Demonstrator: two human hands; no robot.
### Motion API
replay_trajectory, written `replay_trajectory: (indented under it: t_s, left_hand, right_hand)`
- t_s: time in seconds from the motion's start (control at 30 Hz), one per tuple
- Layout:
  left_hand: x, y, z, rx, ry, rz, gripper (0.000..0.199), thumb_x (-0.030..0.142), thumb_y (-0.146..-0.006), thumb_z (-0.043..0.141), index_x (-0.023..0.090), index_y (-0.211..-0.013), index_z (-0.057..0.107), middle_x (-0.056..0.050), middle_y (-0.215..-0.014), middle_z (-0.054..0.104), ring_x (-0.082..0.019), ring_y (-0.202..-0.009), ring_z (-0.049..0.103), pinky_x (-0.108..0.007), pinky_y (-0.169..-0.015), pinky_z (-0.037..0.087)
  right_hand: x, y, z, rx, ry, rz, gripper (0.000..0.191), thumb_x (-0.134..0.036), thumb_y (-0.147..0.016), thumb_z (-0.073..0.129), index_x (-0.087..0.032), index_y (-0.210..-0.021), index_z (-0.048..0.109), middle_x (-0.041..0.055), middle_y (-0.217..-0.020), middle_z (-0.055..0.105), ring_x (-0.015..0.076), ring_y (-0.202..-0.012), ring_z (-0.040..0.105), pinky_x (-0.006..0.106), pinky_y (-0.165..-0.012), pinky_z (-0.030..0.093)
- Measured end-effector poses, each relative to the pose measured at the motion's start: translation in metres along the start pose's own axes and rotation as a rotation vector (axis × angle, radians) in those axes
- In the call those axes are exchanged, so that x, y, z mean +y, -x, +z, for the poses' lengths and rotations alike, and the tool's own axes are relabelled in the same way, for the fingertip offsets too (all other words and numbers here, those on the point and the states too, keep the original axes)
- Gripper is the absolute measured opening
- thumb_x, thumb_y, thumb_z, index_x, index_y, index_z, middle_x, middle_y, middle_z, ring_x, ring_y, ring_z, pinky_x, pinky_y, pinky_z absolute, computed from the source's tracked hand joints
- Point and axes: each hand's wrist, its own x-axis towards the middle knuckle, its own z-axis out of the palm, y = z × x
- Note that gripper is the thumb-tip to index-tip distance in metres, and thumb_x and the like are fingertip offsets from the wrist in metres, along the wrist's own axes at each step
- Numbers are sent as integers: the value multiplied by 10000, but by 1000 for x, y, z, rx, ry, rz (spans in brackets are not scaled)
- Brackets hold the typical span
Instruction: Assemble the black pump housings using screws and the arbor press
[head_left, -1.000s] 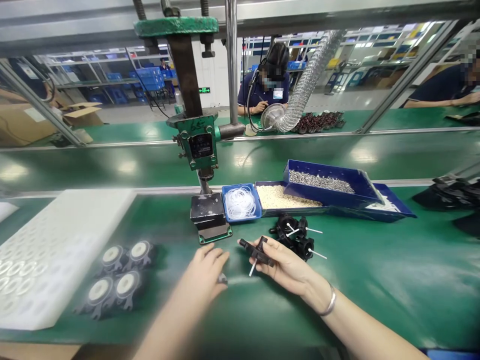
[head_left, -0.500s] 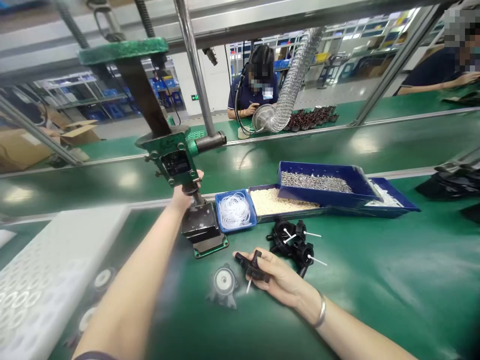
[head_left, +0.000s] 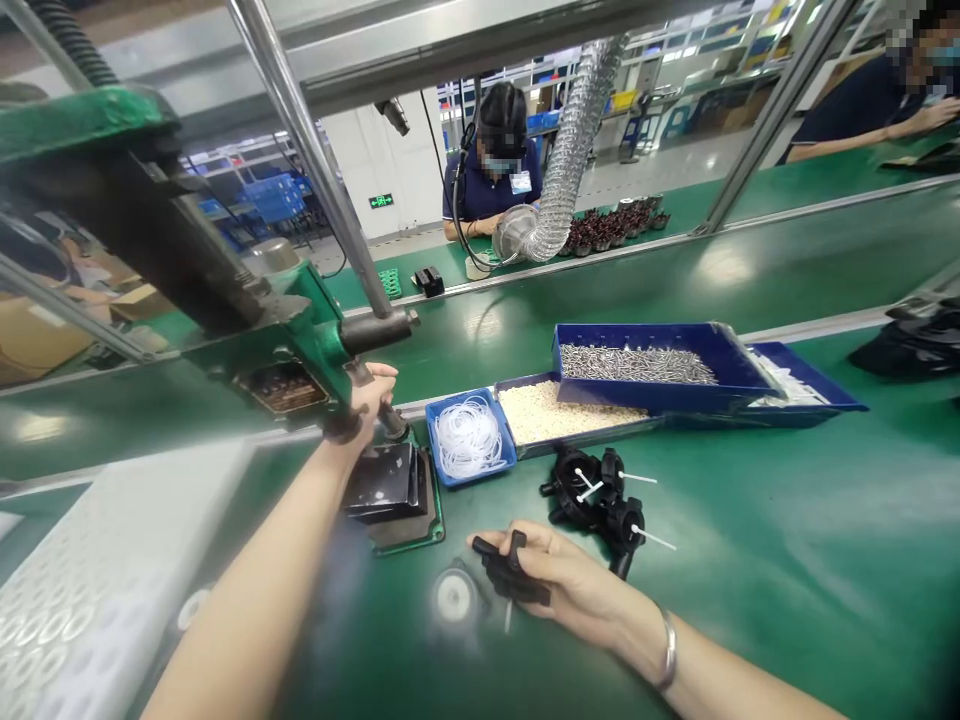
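Beside the left hand (head_left: pixel 367 402), the press (head_left: pixel 313 342) is showing green paint. In the right hand (head_left: pixel 574 578), a part (head_left: pixel 514 572) is looking black. Beyond that hand, black pieces (head_left: pixel 624 520) are bearing white rods (head_left: pixel 654 538). Between the hands, a blue tray (head_left: pixel 433 430) is framing white tubing (head_left: pixel 470 438). Left of the left hand, a white sheet (head_left: pixel 176 500) is displaying rows of pale rings (head_left: pixel 51 630).

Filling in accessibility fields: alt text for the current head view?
A person's right hand holds a black part over a green bench; the left hand is at a green press, its grip unclear. Beyond the right hand lie more black parts and trays of white loops, beige pieces and metal pins.
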Motion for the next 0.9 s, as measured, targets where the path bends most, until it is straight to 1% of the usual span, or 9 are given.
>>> replay_trajectory:
  t_s: [0.07,0.17,0.33,0.43,0.5,0.57,0.63,0.77,0.9]
  left_hand:
    - [-1,0,2,43,-11,7,125,157,-572,643,162,-696,631,67,-479,471,-83,-425,431,-220,-440,320]
    - [-5,-2,3,101,-19,28,112,140,-576,622,171,-684,635,66,-482,473,-83,-426,433,-214,-433,314]
    - [-9,-3,4,131,-19,57,92,99,-607,621,167,-668,634,65,-502,495,-78,-431,447,-208,-436,335]
    - [-12,-4,5,148,-29,66,62,114,-714,666,152,-705,618,79,-519,482,-74,-446,445,-196,-444,344]
    - [-15,-4,7,173,-37,67,116,173,-814,674,143,-732,597,84,-549,479,-68,-459,438,-190,-453,359]
    - [-19,-5,9,201,-39,70,171,231,-877,655,139,-752,583,79,-590,494,-65,-476,445,-194,-475,393]
    - [-22,-6,9,219,-35,76,180,261,-899,642,137,-783,586,61,-649,534,-70,-511,478,-205,-506,432]
    - [-22,-5,4,205,-24,85,162,278,-899,644,131,-845,605,28,-738,589,-90,-595,545,-231,-562,482]
    - [-17,-4,-3,122,-18,81,154,255,-868,673,133,-793,617,45,-659,567,-87,-555,523,-233,-552,471]
  right_hand:
    - [-1,1,0,21,10,-1,328,-321,-715,868,-176,-851,608,84,-1268,633,154,-784,690,161,-459,325]
    - [-1,1,1,8,21,-15,329,-332,-722,862,-168,-855,610,103,-1282,622,152,-780,682,163,-470,338]
    - [1,0,-2,-4,40,-18,314,-327,-724,857,-166,-856,622,110,-1279,618,147,-719,674,165,-451,328]
    - [2,1,-5,-12,55,-12,284,-316,-749,839,-174,-875,627,108,-1289,612,129,-681,659,164,-443,314]
    - [3,1,-6,-26,57,-7,253,-303,-773,820,-174,-859,620,107,-1301,604,123,-691,651,168,-457,320]
    - [3,1,-6,-39,61,-1,232,-288,-792,807,-174,-859,617,110,-1308,599,133,-749,655,174,-496,350]
    - [3,1,-6,-40,71,9,224,-282,-799,802,-175,-867,617,110,-1306,599,153,-832,659,182,-545,384]
    - [3,2,-4,-24,96,4,242,-294,-790,810,-174,-874,618,102,-1302,600,151,-846,654,183,-557,393]
    - [3,4,-2,-34,109,-5,271,-317,-773,823,-175,-868,612,99,-1273,618,146,-779,659,173,-488,337]
